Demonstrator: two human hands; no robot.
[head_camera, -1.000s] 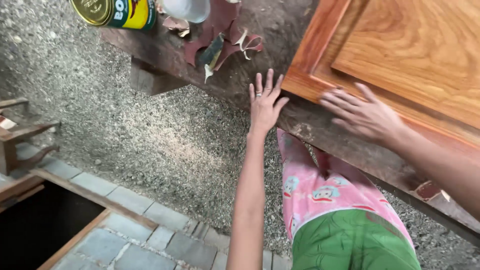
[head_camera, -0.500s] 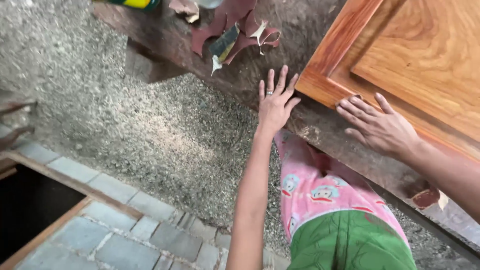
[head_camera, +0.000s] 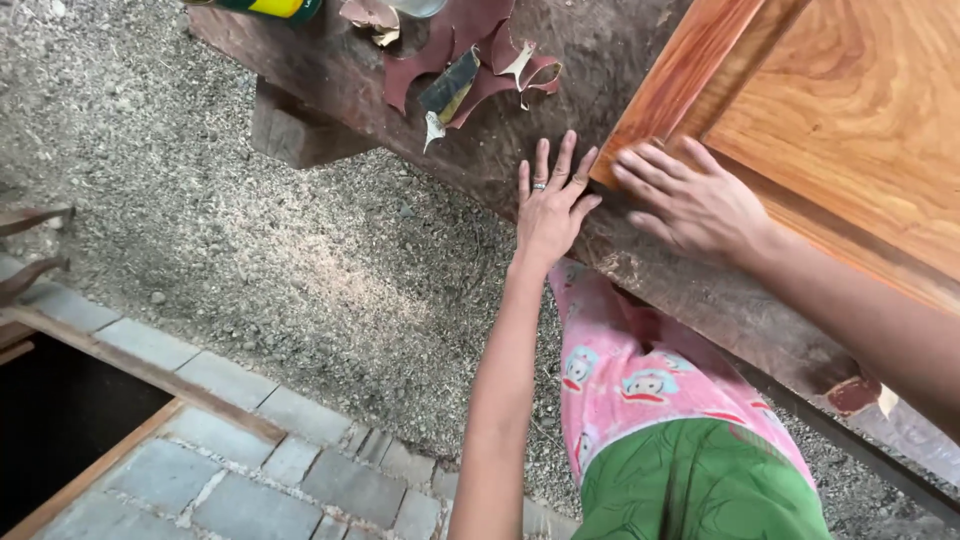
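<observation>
My left hand (head_camera: 551, 200) lies flat with fingers spread on the rough dark workbench (head_camera: 400, 90), just left of the corner of an orange-brown wooden door panel (head_camera: 830, 130). A ring shows on one finger. My right hand (head_camera: 690, 200) rests palm down on the panel's lower left corner, fingers spread and pointing left. The two hands are a few centimetres apart. Neither hand holds anything. Torn pieces of reddish sandpaper (head_camera: 470, 60) lie on the bench beyond my left hand.
A yellow and green can (head_camera: 265, 8) stands at the bench's far edge. Sawdust-covered ground (head_camera: 250, 230) spreads below, with grey paving bricks (head_camera: 290, 460) and a dark pit (head_camera: 60, 430) at lower left. My pink and green clothing (head_camera: 670, 430) is underneath.
Both hands have moved forward and left along the bench; my right hand has slid onto the panel's corner, closer to my left hand. The view has shifted so that the can is nearly out of frame.
</observation>
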